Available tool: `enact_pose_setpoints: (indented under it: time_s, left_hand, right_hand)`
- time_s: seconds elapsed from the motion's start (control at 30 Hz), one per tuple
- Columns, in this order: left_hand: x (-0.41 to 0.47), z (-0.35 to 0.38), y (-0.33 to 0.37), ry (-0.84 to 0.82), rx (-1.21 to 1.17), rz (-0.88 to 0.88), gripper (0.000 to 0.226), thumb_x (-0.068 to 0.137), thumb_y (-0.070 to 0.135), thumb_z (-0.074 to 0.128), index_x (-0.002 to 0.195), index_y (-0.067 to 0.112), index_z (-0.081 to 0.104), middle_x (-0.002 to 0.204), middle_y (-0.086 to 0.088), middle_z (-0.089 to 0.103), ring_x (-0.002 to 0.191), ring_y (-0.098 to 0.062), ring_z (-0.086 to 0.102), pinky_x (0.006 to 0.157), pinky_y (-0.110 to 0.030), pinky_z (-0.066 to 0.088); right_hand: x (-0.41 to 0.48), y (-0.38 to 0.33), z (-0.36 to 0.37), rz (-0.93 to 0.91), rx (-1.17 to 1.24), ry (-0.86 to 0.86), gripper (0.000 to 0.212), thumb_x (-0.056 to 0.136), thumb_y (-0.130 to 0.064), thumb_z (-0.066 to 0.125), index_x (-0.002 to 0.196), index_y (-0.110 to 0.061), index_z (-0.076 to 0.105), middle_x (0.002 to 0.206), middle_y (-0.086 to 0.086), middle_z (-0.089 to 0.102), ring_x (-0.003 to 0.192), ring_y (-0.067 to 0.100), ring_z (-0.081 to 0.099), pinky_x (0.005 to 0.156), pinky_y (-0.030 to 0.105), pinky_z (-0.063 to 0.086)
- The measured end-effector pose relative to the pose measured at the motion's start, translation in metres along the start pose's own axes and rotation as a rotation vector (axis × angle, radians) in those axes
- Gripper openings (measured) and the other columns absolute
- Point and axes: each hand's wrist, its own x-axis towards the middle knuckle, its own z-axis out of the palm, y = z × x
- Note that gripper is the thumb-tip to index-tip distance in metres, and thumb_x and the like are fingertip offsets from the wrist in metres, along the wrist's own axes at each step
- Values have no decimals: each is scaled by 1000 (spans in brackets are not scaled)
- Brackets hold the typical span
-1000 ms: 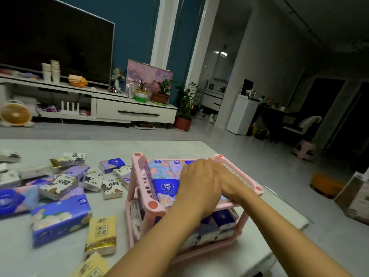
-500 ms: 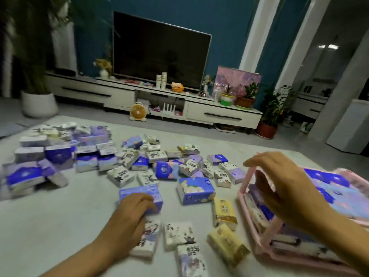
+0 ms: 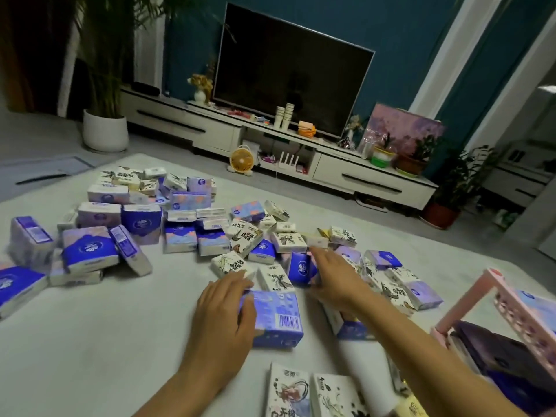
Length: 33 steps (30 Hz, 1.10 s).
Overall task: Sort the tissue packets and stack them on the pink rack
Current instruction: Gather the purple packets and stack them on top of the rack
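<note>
While reaching across counter (image 3: 105, 341), grips blue packet (image 3: 278, 322) at left edge with left hand (image 3: 222, 317) | stretches right hand (image 3: 337, 281) over small packet (image 3: 299, 267), grasp: cannot tell | rack (image 3: 469, 297) far right

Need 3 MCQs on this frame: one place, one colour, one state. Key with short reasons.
1. Where is the pink rack?
A) at the frame's right edge
B) on the TV stand
C) among the large packs at left

2. What colour is the packet under the left hand?
A) yellow
B) green
C) blue

3. What is the left hand doing?
A) hanging idle
B) gripping the packet
C) holding the pink rack

Key:
1 A, since its pink leg and rail show only at far right.
2 C, since the wrapper is blue with a barcode facing up.
3 B, since its fingers curl over the packet's edge.
</note>
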Motion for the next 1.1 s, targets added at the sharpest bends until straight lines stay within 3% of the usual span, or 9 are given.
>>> enact_pose_setpoints:
  time_s: [0.1, 0.2, 0.37, 0.5, 0.6, 0.67, 0.73, 0.87, 1.1]
  left_hand:
    - [21, -2, -6, 116, -69, -32, 40, 83, 32, 28, 93, 12, 62, 94, 0, 61, 91, -12, 49, 80, -18, 32]
    - [48, 5, -13, 92, -81, -49, 37, 85, 32, 34, 96, 12, 63, 94, 2, 60, 92, -21, 55, 84, -25, 38]
    - [70, 11, -5, -152, -400, -226, 41, 82, 41, 63, 119, 24, 54, 111, 9, 59, 107, -7, 53, 92, -23, 39]
    - [64, 15, 5, -217, -529, -237, 17, 83, 30, 66, 92, 28, 51, 94, 9, 63, 81, 2, 61, 67, -8, 46]
    - [66, 14, 7, -167, -591, -256, 18, 83, 31, 67, 92, 21, 56, 88, 4, 66, 76, 3, 62, 68, -12, 48]
    - [69, 13, 5, -154, -644, -274, 46, 72, 45, 63, 95, 6, 58, 91, -10, 68, 84, -19, 64, 79, -34, 49]
    - [71, 10, 6, -137, -717, -332, 59, 64, 50, 64, 93, -1, 56, 93, -20, 65, 84, -34, 61, 81, -46, 48]
    - [79, 6, 3, -113, -924, -525, 5, 85, 16, 62, 85, 12, 58, 82, -10, 63, 70, -19, 59, 69, -31, 47]
    - [79, 3, 5, -105, -978, -571, 43, 89, -4, 51, 118, 26, 43, 88, -7, 61, 60, -17, 63, 41, -20, 50]
  right_hand:
    - [15, -4, 4, 63, -34, -57, 75, 80, -35, 67, 141, -14, 29, 141, 11, 39, 125, 27, 40, 101, 33, 35]
    - [13, -9, 5, 65, 13, 81, 47, 81, -30, 66, 121, -13, 49, 122, 8, 52, 106, 24, 51, 86, 33, 44]
    - [1, -29, -15, 71, 735, 366, 9, 87, -14, 62, 95, -13, 60, 87, 0, 64, 81, 17, 60, 67, 25, 47]
    - [-7, -60, -19, -38, 1099, 170, 8, 87, -10, 62, 94, -15, 62, 86, -1, 69, 73, 7, 65, 68, 20, 54]
    - [-4, -42, -22, 7, 1173, 55, 15, 88, -8, 60, 102, -11, 64, 88, 1, 69, 77, 9, 63, 69, 13, 50]
    - [4, -11, -23, 146, 999, 209, 21, 85, -7, 64, 105, -14, 63, 95, -1, 66, 88, 14, 61, 68, 9, 47]
    - [11, 22, -20, 258, 573, 191, 44, 79, -12, 70, 119, -16, 55, 117, 1, 57, 110, 19, 53, 87, 19, 45]
    - [9, 50, -11, 350, 263, -151, 61, 78, -25, 69, 131, -15, 41, 132, 10, 49, 116, 26, 48, 99, 42, 41]
    - [21, 35, -10, 229, 132, 72, 49, 81, -51, 62, 117, -19, 57, 129, 5, 52, 116, 21, 48, 95, 34, 41]
